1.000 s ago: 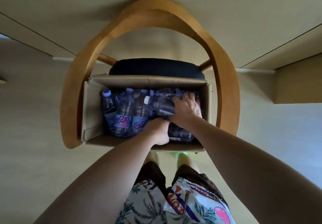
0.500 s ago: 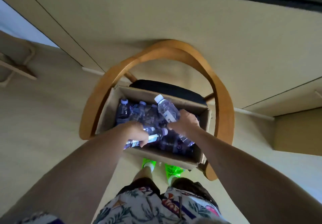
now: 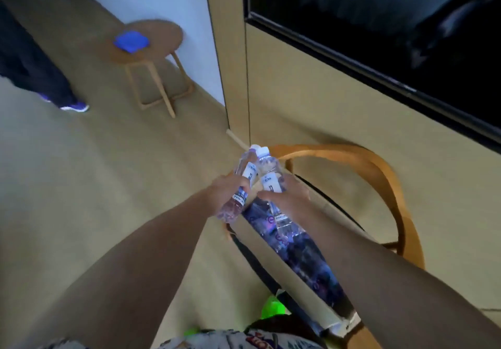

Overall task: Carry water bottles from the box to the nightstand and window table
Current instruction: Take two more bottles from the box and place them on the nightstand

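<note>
Water bottles: left bottle (image 3: 238,188) gripped in left hand (image 3: 225,190), right bottle (image 3: 268,175) in right hand (image 3: 287,194), fingers curled round both; caps project beyond fingers; firm upright grips suit carrying.

Bottles (image 3: 256,171) in hands (image 3: 227,190) (both).

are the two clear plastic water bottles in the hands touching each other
Touching. The head view shows the left hand's clear plastic bottle and the right hand's clear plastic bottle pressed side by side near their white caps, with no gap.
</note>
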`<act>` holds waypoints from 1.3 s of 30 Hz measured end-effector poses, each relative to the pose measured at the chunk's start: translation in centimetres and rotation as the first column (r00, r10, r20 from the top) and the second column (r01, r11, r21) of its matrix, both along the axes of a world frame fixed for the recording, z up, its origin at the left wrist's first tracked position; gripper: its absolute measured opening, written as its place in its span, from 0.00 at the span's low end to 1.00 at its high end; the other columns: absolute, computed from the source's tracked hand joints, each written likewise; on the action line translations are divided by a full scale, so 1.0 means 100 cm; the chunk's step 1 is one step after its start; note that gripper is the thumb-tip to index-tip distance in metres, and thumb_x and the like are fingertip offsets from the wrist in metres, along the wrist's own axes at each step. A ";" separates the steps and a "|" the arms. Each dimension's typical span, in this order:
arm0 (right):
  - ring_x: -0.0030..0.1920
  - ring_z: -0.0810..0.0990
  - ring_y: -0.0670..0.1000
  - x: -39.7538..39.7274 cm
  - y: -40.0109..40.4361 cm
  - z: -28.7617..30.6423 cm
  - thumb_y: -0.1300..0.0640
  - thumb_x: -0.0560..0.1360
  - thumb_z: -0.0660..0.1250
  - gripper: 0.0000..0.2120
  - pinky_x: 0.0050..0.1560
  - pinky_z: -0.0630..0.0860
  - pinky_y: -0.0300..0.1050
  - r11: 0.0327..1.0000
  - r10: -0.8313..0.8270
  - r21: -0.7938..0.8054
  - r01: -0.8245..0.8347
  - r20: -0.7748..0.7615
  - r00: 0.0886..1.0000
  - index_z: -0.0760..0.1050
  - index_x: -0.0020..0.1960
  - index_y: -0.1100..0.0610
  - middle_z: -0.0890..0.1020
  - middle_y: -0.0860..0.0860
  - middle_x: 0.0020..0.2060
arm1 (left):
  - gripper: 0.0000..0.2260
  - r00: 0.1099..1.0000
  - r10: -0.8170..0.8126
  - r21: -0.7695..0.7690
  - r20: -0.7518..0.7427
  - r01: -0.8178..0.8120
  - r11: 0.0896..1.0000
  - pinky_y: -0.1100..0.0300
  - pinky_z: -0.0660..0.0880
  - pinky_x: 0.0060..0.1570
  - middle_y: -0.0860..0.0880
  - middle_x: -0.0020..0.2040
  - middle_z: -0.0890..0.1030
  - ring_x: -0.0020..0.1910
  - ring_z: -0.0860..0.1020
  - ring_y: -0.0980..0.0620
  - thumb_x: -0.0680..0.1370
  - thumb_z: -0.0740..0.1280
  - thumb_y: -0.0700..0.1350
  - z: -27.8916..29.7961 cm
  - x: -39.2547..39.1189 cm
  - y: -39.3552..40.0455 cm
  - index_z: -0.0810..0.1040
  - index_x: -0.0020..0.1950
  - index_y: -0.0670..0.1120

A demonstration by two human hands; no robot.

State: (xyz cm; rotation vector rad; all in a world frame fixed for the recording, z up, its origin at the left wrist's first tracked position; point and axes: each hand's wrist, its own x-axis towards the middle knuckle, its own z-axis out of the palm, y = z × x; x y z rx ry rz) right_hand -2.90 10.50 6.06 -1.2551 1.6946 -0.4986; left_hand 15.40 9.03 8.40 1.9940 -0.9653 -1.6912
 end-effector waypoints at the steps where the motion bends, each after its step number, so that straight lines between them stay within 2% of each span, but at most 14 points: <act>1: 0.57 0.77 0.51 0.017 -0.002 0.009 0.40 0.64 0.80 0.29 0.53 0.73 0.47 0.999 0.028 -0.026 -0.028 0.014 1.000 0.74 0.60 0.48 0.80 0.46 0.55 | 0.13 0.997 0.054 -0.023 -0.046 -0.056 0.998 0.55 0.75 0.36 0.40 0.37 0.77 0.30 0.76 0.43 0.64 0.72 0.43 0.012 0.016 0.007 0.79 0.45 0.38; 3: 0.53 0.80 0.49 0.055 -0.002 0.024 0.41 0.64 0.80 0.26 0.48 0.74 0.45 0.993 0.089 -0.077 -0.086 0.043 0.995 0.76 0.54 0.51 0.82 0.46 0.51 | 0.05 0.983 0.142 -0.018 -0.117 -0.145 0.989 0.62 0.67 0.29 0.42 0.31 0.72 0.23 0.69 0.47 0.71 0.68 0.41 0.032 0.054 0.022 0.74 0.39 0.40; 6: 0.47 0.81 0.46 0.125 0.011 0.047 0.44 0.63 0.80 0.26 0.39 0.73 0.42 0.975 0.183 -0.133 -0.176 0.042 0.982 0.74 0.55 0.51 0.81 0.46 0.49 | 0.12 0.930 0.260 0.042 -0.259 -0.258 0.965 0.65 0.55 0.31 0.48 0.23 0.62 0.18 0.59 0.52 0.74 0.64 0.43 0.057 0.119 0.054 0.65 0.32 0.45; 10: 0.44 0.83 0.47 0.235 0.047 0.073 0.48 0.65 0.81 0.23 0.40 0.78 0.46 0.938 0.317 -0.178 -0.298 0.087 0.944 0.74 0.54 0.52 0.83 0.48 0.48 | 0.11 0.875 0.383 -0.036 -0.295 -0.411 0.911 0.69 0.63 0.22 0.49 0.22 0.68 0.16 0.65 0.52 0.76 0.64 0.44 0.083 0.218 0.112 0.67 0.35 0.44; 13: 0.46 0.85 0.52 0.319 0.084 0.085 0.50 0.65 0.81 0.20 0.50 0.82 0.52 0.912 0.394 -0.181 -0.368 0.143 0.908 0.74 0.49 0.50 0.83 0.50 0.47 | 0.10 0.841 0.467 -0.097 -0.272 -0.507 0.857 0.65 0.67 0.27 0.48 0.26 0.73 0.21 0.70 0.51 0.76 0.69 0.47 0.092 0.296 0.163 0.72 0.39 0.44; 16: 0.45 0.85 0.52 0.402 0.126 0.092 0.49 0.65 0.81 0.20 0.50 0.82 0.52 0.863 0.498 -0.189 -0.468 0.169 0.851 0.75 0.50 0.50 0.84 0.50 0.46 | 0.18 0.778 0.562 -0.137 -0.280 -0.612 0.779 0.59 0.67 0.31 0.47 0.29 0.73 0.27 0.70 0.49 0.75 0.73 0.57 0.094 0.374 0.226 0.72 0.40 0.45; 19: 0.46 0.86 0.56 0.480 0.174 0.096 0.50 0.65 0.81 0.20 0.52 0.84 0.56 0.816 0.578 -0.164 -0.555 0.198 0.792 0.77 0.52 0.53 0.86 0.54 0.47 | 0.21 0.691 0.679 -0.224 -0.248 -0.723 0.653 0.61 0.73 0.29 0.47 0.28 0.79 0.25 0.77 0.48 0.72 0.77 0.60 0.095 0.443 0.295 0.77 0.44 0.44; 23: 0.46 0.87 0.59 0.578 0.244 0.097 0.51 0.64 0.81 0.21 0.49 0.83 0.55 0.705 0.706 -0.119 -0.699 0.208 0.677 0.81 0.53 0.58 0.86 0.57 0.46 | 0.22 0.479 0.840 -0.236 -0.255 -0.873 0.426 0.58 0.77 0.31 0.44 0.32 0.81 0.25 0.79 0.47 0.70 0.79 0.58 0.093 0.515 0.396 0.79 0.49 0.42; 27: 0.37 0.85 0.56 0.663 0.321 0.094 0.48 0.60 0.81 0.19 0.44 0.84 0.55 0.526 0.839 -0.108 -0.843 0.224 0.495 0.82 0.47 0.56 0.86 0.55 0.39 | 0.18 0.250 0.924 -0.218 -0.291 -0.957 0.190 0.60 0.75 0.28 0.45 0.30 0.81 0.24 0.79 0.49 0.74 0.77 0.55 0.086 0.558 0.497 0.79 0.49 0.42; 29: 0.40 0.86 0.56 0.702 0.361 0.092 0.47 0.60 0.82 0.24 0.46 0.84 0.55 0.441 0.879 -0.093 -0.893 0.247 0.409 0.81 0.51 0.55 0.86 0.56 0.43 | 0.19 0.127 0.955 -0.209 -0.269 -0.975 0.070 0.60 0.76 0.31 0.45 0.33 0.81 0.25 0.79 0.49 0.74 0.77 0.56 0.081 0.575 0.546 0.80 0.50 0.42; 31: 0.40 0.86 0.53 0.740 0.401 0.086 0.46 0.59 0.82 0.31 0.37 0.83 0.47 0.330 0.915 -0.076 -0.941 0.271 0.299 0.79 0.57 0.57 0.86 0.57 0.46 | 0.21 -0.002 0.968 -0.216 -0.252 -0.975 -0.058 0.58 0.77 0.35 0.43 0.35 0.82 0.27 0.80 0.47 0.73 0.77 0.57 0.074 0.593 0.591 0.80 0.52 0.41; 33: 0.34 0.85 0.51 0.774 0.435 0.079 0.47 0.62 0.83 0.30 0.30 0.79 0.41 0.244 0.932 -0.078 -0.967 0.294 0.212 0.78 0.58 0.59 0.85 0.56 0.43 | 0.25 -0.092 0.968 -0.202 -0.233 -0.969 -0.141 0.54 0.78 0.41 0.40 0.39 0.83 0.32 0.80 0.44 0.72 0.78 0.58 0.072 0.608 0.628 0.80 0.54 0.39; 37: 0.40 0.88 0.56 0.855 0.515 0.067 0.45 0.67 0.80 0.24 0.50 0.85 0.56 0.014 0.955 -0.069 -0.998 0.296 -0.007 0.79 0.57 0.57 0.87 0.55 0.43 | 0.27 -0.306 0.929 -0.190 -0.209 -0.919 -0.345 0.51 0.79 0.41 0.38 0.39 0.83 0.32 0.80 0.41 0.69 0.79 0.59 0.071 0.656 0.706 0.79 0.52 0.38; 39: 0.42 0.87 0.57 0.897 0.555 0.069 0.43 0.69 0.78 0.23 0.53 0.84 0.57 -0.081 0.955 -0.085 -0.993 0.279 -0.102 0.78 0.56 0.56 0.86 0.55 0.45 | 0.27 -0.397 0.899 -0.212 -0.183 -0.878 -0.430 0.52 0.81 0.39 0.38 0.40 0.84 0.32 0.81 0.42 0.68 0.80 0.59 0.072 0.683 0.744 0.80 0.52 0.38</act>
